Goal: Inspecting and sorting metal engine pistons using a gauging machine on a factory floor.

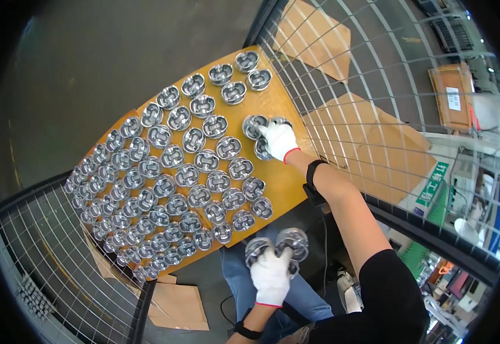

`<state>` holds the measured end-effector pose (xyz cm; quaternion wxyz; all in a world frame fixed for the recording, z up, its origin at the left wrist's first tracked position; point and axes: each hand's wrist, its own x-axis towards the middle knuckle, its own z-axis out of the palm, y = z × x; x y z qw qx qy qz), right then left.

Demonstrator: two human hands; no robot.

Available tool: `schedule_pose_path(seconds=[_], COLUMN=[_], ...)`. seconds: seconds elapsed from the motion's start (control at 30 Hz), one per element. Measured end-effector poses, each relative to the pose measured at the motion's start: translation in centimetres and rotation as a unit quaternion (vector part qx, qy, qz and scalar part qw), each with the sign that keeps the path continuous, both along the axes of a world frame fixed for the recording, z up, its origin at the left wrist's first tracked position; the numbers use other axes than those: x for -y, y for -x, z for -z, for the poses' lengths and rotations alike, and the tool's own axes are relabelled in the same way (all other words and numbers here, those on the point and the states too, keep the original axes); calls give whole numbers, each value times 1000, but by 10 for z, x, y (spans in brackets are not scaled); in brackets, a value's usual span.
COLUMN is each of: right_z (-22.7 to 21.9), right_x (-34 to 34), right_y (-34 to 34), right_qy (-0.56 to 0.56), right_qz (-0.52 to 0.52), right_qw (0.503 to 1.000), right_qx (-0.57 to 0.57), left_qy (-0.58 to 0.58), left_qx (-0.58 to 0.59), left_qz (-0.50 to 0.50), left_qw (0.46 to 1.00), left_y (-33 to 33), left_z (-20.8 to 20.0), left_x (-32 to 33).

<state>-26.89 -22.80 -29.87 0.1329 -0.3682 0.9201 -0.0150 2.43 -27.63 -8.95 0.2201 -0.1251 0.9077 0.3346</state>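
My left hand (270, 276), in a white glove with a red cuff edge, is closed around a cluster of shiny metal pistons (293, 243) above my lap. Farther off, my right hand (280, 141), gloved the same way, grips a group of pistons (254, 125) at the right side of the yellow-brown board (277, 106). Its fingers reach down among them, and the palm partly hides them. Many more pistons (206, 161) stand in rows across the board, their hollow undersides up, packed closer toward the left.
Wire mesh (370, 74) with a dark frame rises along the board's right side, and more mesh (49, 241) stands at the lower left. Cardboard sheets (313, 37) lie beyond the right mesh. Another cardboard piece (178, 308) lies on the floor below the board.
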Motion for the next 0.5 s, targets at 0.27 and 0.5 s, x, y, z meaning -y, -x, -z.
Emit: schedule_pose_path(seconds=[0.27,0.5], right_z=[11,3], right_x=[3,-58], right_y=[24,-22], right_qy=[40,115], right_qz=[2,13], right_qw=[997,984], right_qx=[68,136], left_qy=[-18,-26], left_qx=[-8,-55], left_qz=[90,182], left_qw=[996,981], left_y=[36,35], left_z=[62,109], left_x=[-56,-87])
